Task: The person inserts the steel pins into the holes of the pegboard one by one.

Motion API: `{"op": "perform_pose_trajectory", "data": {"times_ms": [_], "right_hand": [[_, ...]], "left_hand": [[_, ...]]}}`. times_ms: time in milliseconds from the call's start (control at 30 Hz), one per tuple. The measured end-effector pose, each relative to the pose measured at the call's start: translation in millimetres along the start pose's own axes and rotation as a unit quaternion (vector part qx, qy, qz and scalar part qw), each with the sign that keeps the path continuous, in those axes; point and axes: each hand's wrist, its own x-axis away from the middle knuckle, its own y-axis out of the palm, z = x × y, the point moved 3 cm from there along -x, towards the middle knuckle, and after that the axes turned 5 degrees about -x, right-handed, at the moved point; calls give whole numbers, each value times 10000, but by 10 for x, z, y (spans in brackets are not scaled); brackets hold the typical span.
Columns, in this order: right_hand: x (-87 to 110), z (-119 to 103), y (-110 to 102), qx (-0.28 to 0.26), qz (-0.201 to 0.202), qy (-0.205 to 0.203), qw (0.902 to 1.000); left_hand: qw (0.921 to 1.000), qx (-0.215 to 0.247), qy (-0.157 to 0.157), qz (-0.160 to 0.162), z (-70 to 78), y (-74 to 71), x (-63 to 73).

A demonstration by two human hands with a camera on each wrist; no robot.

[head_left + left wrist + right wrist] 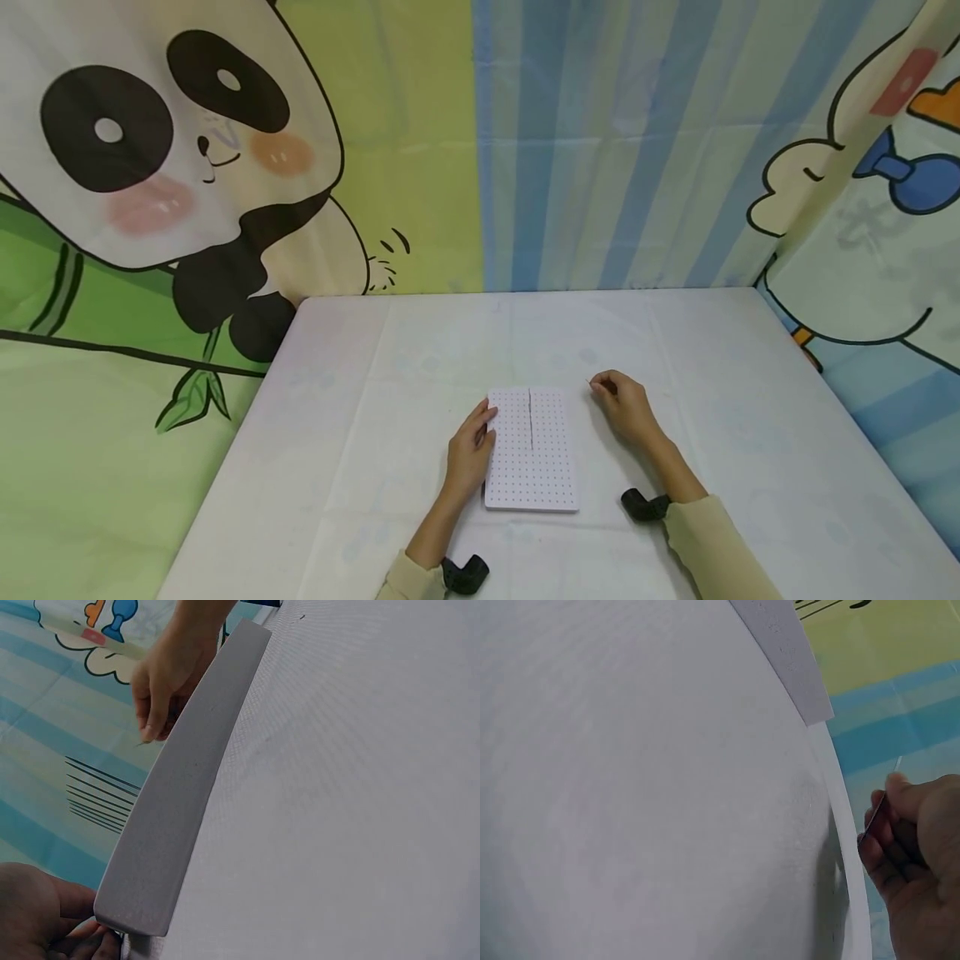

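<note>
A white pegboard (553,479) with a grid of small holes lies on the table. Along its upper middle runs a column of thin dark pins (531,421); in the left wrist view several of these pins (97,796) stick out past the board's side. My left hand (470,454) holds the board's left edge, its fingers at the rim. Off the board's upper right, my right hand (622,407) pinches a thin pin (898,763) between thumb and fingers. The pin's tip pokes out beyond the fingertips, and its other end shows under the fingers.
A white cloth covers the table (375,467). Behind it hangs a printed backdrop (405,142) with a panda, stripes and cartoon figures. Black wrist cameras sit on both wrists, the left camera (465,575) and the right camera (645,505) close above the tabletop.
</note>
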Motion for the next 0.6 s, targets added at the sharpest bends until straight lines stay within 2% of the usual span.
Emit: {"op": "perform_pose_trajectory", "data": {"times_ms": [167,333,400,500,600], "right_hand": [[-122,-156,90,-936,237,-215,9951],[-220,-433,210,-1989,-33,-297,9796],[-243,-576,237,-2132,-149,-325,9763],[-273,-772,269,-1995,-235,-385,9789],[-305,-854,326,-1876,-332,-389,9809]], "left_hand": [[10000,-2,42,0,-4,1,-7],[10000,33,64,3,12,4,3],[10000,33,32,-8,17,7,6],[10000,17,7,-12,14,9,4],[10000,6,10,-3,4,9,-1]]}}
